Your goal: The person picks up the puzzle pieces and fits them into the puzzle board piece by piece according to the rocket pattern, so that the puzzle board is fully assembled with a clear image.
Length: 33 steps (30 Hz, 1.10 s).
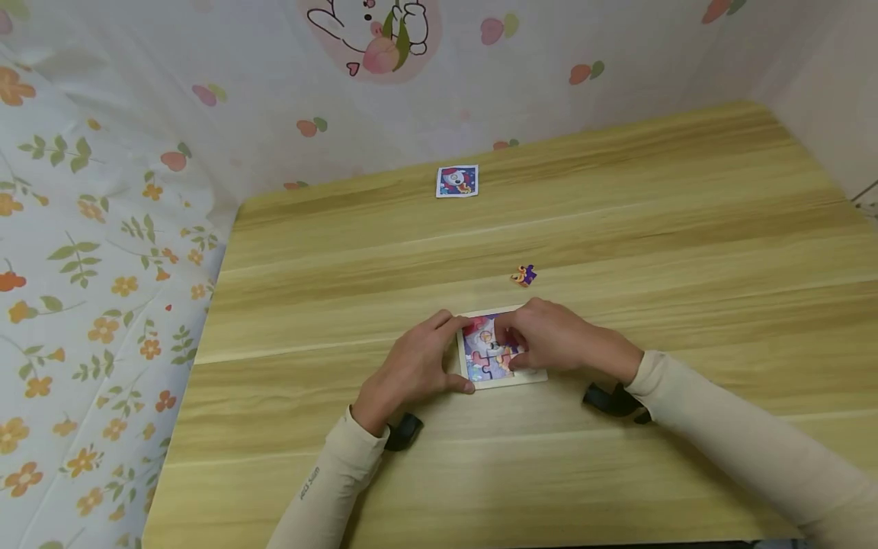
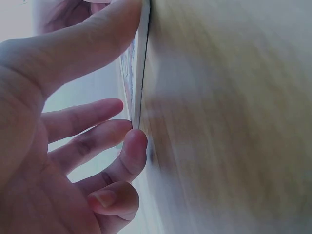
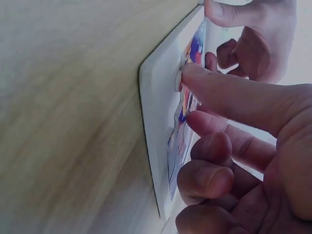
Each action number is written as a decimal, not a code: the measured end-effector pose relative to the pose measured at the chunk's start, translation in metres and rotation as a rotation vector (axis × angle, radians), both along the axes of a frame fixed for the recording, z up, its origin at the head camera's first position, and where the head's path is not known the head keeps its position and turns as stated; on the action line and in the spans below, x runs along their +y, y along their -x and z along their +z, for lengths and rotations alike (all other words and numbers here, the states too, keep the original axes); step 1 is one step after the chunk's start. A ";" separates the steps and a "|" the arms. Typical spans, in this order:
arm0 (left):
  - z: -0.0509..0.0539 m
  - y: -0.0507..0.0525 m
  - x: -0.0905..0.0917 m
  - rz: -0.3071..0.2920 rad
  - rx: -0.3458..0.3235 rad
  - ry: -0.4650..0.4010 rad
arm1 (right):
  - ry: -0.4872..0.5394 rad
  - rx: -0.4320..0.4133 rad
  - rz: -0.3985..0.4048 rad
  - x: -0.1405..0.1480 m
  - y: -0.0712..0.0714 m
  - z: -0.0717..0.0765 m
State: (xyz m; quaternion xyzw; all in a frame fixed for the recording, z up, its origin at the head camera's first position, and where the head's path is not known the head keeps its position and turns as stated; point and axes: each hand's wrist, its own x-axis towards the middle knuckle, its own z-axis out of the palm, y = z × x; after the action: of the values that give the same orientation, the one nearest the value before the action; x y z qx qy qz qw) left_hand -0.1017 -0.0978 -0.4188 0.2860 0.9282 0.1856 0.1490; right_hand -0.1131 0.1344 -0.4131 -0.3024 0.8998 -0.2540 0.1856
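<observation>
A jigsaw board (image 1: 507, 383) with a pale frame lies flat on the table, several picture pieces fitted inside. My left hand (image 1: 417, 362) holds its left side, thumb at the near corner and fingers at the far one; the left wrist view shows the thin edge (image 2: 140, 83) between them. Over the board's right part, my right hand (image 1: 559, 335) pinches a puzzle piece (image 3: 185, 103) between thumb and index finger, the other fingers curled. That hand hides part of the picture. Beyond the board lies a loose purple and orange puzzle piece (image 1: 524, 276).
A small picture card (image 1: 457, 181) lies near the back of the wood-grain table (image 1: 329, 259). A patterned cloth (image 1: 261, 69) hangs behind the table and along its left side. Dark straps (image 1: 405, 433) sit at both wrists.
</observation>
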 end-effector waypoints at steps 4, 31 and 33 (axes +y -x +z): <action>0.000 0.000 0.000 -0.002 -0.001 0.014 | 0.075 -0.012 -0.019 0.007 0.006 0.001; 0.003 -0.002 0.003 -0.003 -0.008 0.066 | -0.199 0.188 -0.445 0.027 0.059 0.002; 0.004 -0.002 0.003 -0.005 -0.007 0.063 | -0.212 0.195 -0.448 0.026 0.059 0.002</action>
State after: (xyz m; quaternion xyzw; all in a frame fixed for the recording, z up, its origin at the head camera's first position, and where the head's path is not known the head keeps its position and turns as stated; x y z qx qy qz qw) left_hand -0.0999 -0.0951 -0.4153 0.2827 0.9323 0.1572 0.1617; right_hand -0.1720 0.1606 -0.4106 -0.0977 0.9794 -0.1629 0.0678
